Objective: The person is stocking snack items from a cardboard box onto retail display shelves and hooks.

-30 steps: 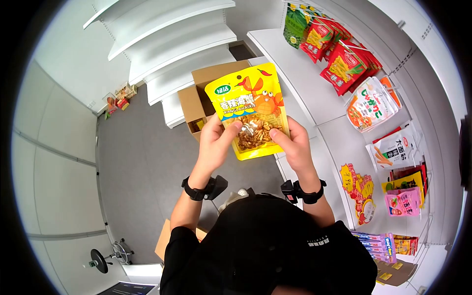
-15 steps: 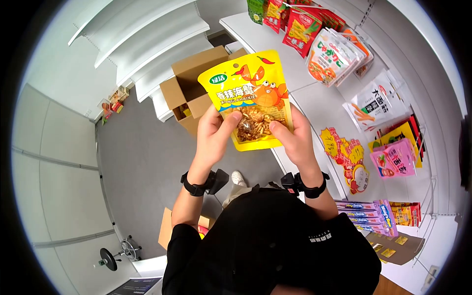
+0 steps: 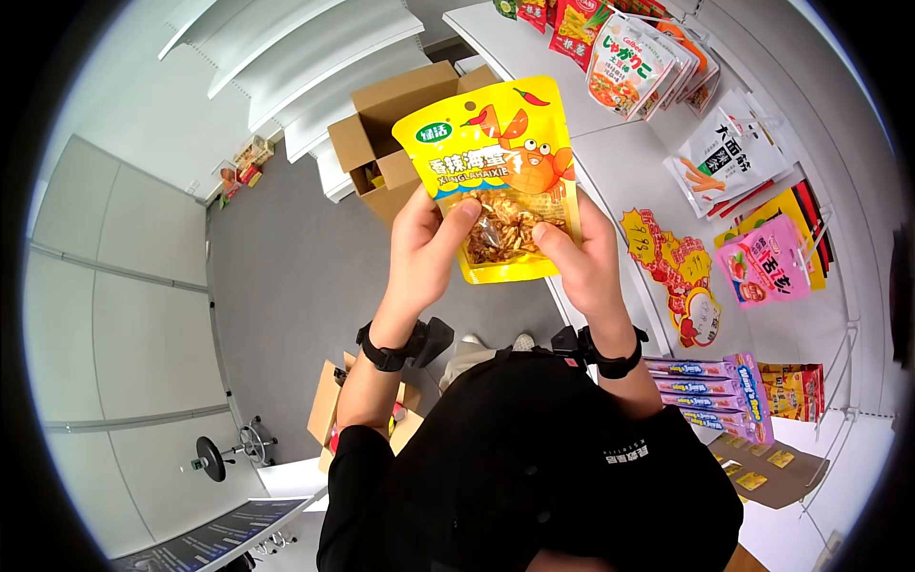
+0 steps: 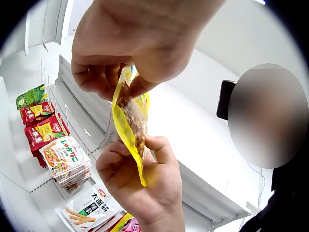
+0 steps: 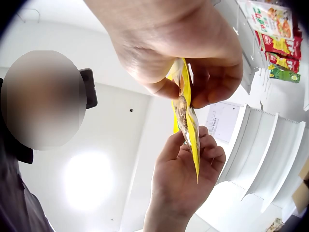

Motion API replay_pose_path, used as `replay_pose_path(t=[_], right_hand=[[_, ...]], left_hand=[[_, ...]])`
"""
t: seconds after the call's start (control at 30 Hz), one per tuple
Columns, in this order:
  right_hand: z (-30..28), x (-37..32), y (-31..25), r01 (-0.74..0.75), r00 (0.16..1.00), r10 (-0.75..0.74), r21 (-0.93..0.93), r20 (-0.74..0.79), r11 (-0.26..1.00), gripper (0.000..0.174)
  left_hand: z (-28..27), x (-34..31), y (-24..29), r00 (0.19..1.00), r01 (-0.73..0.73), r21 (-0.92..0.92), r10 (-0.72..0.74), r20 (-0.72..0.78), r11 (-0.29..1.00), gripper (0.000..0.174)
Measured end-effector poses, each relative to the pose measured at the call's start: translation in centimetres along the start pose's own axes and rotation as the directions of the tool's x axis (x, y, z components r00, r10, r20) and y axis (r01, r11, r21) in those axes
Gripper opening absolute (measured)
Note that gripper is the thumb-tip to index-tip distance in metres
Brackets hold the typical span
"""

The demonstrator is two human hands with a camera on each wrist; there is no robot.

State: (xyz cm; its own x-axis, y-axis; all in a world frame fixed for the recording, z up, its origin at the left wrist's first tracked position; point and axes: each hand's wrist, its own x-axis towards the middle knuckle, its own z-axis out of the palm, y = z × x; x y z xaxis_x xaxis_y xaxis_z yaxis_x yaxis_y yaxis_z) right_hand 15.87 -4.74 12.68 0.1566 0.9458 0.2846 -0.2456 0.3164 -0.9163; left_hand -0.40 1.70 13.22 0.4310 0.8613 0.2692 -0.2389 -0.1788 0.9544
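A yellow snack pouch with a cartoon crab and a clear window of brown pieces is held up in front of the body, printed face towards the head camera. My left hand grips its lower left edge, thumb across the front and fingers curled behind. On the lower right edge my right hand pinches it the same way. Both wrist views show the pouch edge-on, bulging in the middle, between the left hand and the right hand. Most of the fingers behind it are hidden in the head view.
To the right, a white shelf unit holds white snack bags, a pink bag, purple packs and a yellow-red price sign. An open cardboard box stands ahead, below white shelves. Another box sits near the left elbow.
Both hands keep their grip on the pouch throughout. The head view has shifted, so the shelf goods sit higher in it and more of the lower-left box and a dark panel show.
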Motion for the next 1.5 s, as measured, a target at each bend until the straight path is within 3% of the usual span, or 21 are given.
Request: replay_pose_path(t=[0.73, 1.5], right_hand=[[5.4, -6.9, -1.2, 0.000, 0.992, 0.001, -0.011, 0.128, 1.000, 0.035], [10.4, -26.7, -3.8, -0.080, 0.992, 0.081, -0.018, 0.099, 0.997, 0.042]], left_hand=[[-1.3, -9.4, 3.5, 0.993, -0.054, 0.005, 0.054, -0.102, 0.999, 0.026], [0.2, -28.4, 6.6, 0.995, 0.043, -0.095, -0.051, -0.081, 0.995, 0.027]])
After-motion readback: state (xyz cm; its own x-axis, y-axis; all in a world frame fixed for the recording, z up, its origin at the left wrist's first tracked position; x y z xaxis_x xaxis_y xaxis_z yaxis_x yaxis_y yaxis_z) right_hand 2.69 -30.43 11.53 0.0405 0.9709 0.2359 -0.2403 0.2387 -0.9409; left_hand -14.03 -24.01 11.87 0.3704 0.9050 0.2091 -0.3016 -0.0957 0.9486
